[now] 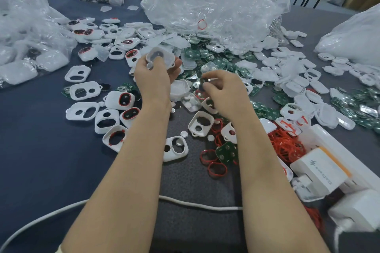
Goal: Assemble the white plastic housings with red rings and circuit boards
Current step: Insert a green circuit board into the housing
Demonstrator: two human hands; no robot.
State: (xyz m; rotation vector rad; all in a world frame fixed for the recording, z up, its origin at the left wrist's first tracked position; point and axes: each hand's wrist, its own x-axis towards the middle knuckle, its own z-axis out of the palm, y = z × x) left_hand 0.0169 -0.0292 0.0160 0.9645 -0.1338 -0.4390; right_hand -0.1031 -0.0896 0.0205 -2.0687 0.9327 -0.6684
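Dark tablecloth (pixel 30 150) under scattered white housings (pixel 111 99)

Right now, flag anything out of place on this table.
One stray red ring lies on or in the crumpled clear bag, far from the red ring pile at the right. Other parts are simply scattered.

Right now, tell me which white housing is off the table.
The white housing gripped in the left hand; the rest lie on the table.

Left hand (pixel 154 76) raised, fingers curled gripping; right hand (pixel 224 90) lower, pinching.
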